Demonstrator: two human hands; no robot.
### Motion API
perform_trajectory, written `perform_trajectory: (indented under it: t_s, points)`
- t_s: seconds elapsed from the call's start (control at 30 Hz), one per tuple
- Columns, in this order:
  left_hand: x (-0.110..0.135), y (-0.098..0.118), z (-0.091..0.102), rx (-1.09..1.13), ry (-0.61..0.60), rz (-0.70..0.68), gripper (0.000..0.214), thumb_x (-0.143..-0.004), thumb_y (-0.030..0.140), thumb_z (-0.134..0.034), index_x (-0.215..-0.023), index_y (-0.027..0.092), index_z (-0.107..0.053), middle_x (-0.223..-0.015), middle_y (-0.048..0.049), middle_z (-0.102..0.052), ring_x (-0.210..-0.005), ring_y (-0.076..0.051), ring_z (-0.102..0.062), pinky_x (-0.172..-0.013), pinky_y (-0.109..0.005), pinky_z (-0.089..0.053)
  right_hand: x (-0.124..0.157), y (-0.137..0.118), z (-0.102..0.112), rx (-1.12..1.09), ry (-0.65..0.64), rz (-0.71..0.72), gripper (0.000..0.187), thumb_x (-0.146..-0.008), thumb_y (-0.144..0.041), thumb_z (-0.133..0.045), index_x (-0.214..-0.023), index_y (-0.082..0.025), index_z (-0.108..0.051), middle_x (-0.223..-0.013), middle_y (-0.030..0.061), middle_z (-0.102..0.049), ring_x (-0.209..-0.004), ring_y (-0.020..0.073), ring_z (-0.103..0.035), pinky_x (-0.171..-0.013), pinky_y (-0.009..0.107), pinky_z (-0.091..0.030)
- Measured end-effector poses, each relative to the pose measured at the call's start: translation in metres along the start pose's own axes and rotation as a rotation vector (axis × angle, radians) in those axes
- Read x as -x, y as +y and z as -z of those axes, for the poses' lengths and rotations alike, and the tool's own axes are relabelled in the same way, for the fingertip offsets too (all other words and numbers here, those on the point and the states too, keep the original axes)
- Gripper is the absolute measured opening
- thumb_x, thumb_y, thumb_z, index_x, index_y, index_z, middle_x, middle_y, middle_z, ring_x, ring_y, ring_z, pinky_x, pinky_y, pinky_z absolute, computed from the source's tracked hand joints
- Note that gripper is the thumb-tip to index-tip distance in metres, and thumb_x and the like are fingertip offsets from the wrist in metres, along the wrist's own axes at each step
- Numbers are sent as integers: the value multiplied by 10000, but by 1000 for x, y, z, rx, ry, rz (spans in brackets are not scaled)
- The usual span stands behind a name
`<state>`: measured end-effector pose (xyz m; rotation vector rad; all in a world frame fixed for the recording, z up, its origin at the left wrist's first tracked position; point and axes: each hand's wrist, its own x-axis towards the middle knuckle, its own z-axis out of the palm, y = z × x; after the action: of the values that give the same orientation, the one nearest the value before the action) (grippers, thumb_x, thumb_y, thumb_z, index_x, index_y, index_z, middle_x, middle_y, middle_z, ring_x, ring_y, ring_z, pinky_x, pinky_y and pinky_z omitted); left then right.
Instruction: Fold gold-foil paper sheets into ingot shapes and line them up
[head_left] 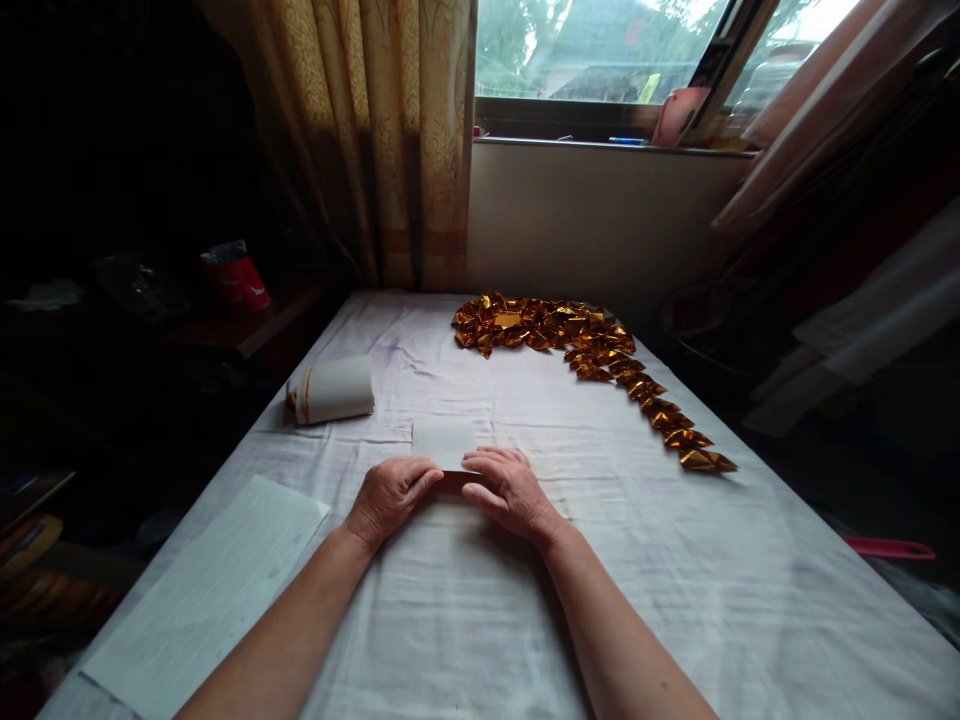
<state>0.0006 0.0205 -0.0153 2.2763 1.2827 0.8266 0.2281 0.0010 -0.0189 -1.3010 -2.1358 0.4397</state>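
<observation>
A small square sheet of paper (pixel 442 442) lies white side up on the white cloth in front of me. My left hand (pixel 390 497) and my right hand (pixel 508 490) meet at its near edge, fingers curled and pressing on the paper, thumbs almost touching. A trace of gold shows under the fingers at the fold. Beyond, a curved row of several folded gold foil pieces (pixel 592 355) runs from the back of the table toward the right edge.
A curled stack of paper sheets (pixel 332 390) sits at the left. A lined white sheet (pixel 206 595) lies at the near left edge. The cloth-covered table (pixel 712 600) stands under a curtained window (pixel 600 50). A red packet (pixel 234 275) rests on a dark side table.
</observation>
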Motion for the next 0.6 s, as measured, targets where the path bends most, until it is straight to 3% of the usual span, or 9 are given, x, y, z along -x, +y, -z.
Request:
perform_trajectory:
  t_s: [0.1, 0.13, 0.2, 0.3, 0.37, 0.47, 0.6]
  points:
    - [0, 4, -1, -1, 34, 54, 377, -945, 460, -464, -828, 229, -738, -762, -9, -737, -703, -155, -665, -680, -238, -471, 1, -4, 3, -6, 10, 3, 166, -850, -284, -673, -1007, -237, -704, -1005, 42, -746, -1025, 206, -655, -965, 361, -410]
    - [0, 5, -1, 9, 41, 62, 379, -940, 461, -467, -816, 222, -734, -729, -7, -726, -675, -149, -654, -660, -234, -460, 1, -5, 5, -25, 8, -15, 113, -872, -252, -627, -945, -232, -712, -919, 27, -748, -929, 185, -671, -913, 333, -432]
    - [1, 8, -2, 72, 42, 79, 371, -923, 467, -490, -800, 209, -726, -695, 0, -708, -644, -140, -637, -633, -224, -448, 2, -8, 8, -124, -28, -82, 182, -896, -207, -541, -827, -216, -709, -745, -7, -715, -726, 140, -651, -747, 259, -453]
    - [1, 14, -2, 216, 6, 130, 337, -884, 469, -539, -781, 195, -707, -682, 14, -693, -632, -132, -623, -599, -210, -440, 3, -9, 14, -311, -113, -186, 212, -873, -222, -531, -741, -195, -695, -623, -36, -647, -588, 108, -581, -569, 201, -399]
    - [0, 17, 0, 230, -38, 167, 302, -864, 461, -562, -813, 199, -703, -673, 29, -683, -616, -127, -611, -585, -209, -437, 3, -9, 14, -337, -112, -222, 194, -857, -237, -548, -743, -196, -700, -627, -39, -647, -592, 105, -577, -570, 197, -399]
    - [-3, 16, 3, 86, -52, 163, 242, -861, 425, -576, -850, 218, -700, -680, 30, -676, -631, -139, -603, -628, -238, -454, 0, -8, 10, -196, -24, -246, 159, -847, -232, -572, -782, -216, -716, -682, -27, -677, -639, 116, -591, -617, 213, -413]
    - [-6, 9, 2, -124, 50, 84, 136, -841, 338, -618, -795, 226, -680, -968, -45, -722, -945, -226, -626, -879, -361, -469, -8, -9, 1, 54, 55, -245, 116, -851, -233, -607, -834, -234, -721, -804, 7, -700, -760, 146, -612, -709, 245, -425]
